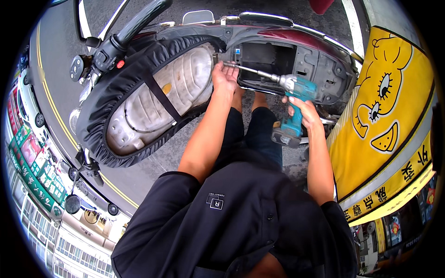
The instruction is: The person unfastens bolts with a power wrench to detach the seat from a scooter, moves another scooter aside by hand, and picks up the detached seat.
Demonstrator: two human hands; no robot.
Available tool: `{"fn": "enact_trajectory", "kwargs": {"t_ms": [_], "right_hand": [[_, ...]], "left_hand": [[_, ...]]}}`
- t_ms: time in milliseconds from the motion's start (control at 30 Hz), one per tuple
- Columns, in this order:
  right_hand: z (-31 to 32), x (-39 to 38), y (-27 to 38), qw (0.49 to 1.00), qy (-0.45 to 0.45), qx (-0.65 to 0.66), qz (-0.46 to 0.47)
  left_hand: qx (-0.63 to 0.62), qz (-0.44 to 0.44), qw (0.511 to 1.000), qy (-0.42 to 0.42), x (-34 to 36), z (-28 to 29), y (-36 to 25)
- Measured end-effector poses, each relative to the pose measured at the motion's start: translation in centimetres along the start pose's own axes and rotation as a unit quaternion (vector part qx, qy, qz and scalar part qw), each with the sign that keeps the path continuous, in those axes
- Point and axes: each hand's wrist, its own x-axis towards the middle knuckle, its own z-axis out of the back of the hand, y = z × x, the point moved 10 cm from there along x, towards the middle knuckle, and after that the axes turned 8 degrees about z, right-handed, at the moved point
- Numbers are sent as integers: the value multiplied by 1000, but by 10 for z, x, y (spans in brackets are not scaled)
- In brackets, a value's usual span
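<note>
My left hand (224, 76) is turned palm up at the hinge end of the raised scooter seat, fingers curled around the tip of a long steel bit (250, 69); exactly what they grip is unclear. My right hand (306, 113) grips a teal cordless driver (303, 85) with a dark battery, its bit pointing left toward my left hand. The seat's pale ribbed underside (181, 74) is wrapped by a black elasticated cover (92, 120) with a strap across it. Beside it, the open storage bay (259, 55) shows a dark interior.
A handlebar grip (134, 25) with switches is at upper left. A yellow bag (380, 116) with a cartoon face fills the right side. My legs stand below the scooter on pavement (162, 153). A road, parked vehicles (32, 97) and shopfronts curve along the left.
</note>
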Motion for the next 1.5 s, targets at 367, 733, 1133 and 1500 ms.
{"fn": "enact_trajectory", "kwargs": {"t_ms": [367, 733, 1133, 1500], "right_hand": [[22, -24, -27, 999, -30, 11, -30], [-5, -29, 10, 999, -41, -8, -1], [-23, 3, -16, 997, -16, -63, -45], [-1, 36, -32, 995, -95, 6, -28]], "left_hand": [[-6, 36, 996, 83, -14, 21, 8], [57, 3, 992, 116, -23, 5, -11], [-32, 79, 996, 30, 0, 11, 38], [400, -10, 907, 134, 23, -30, 37]]}}
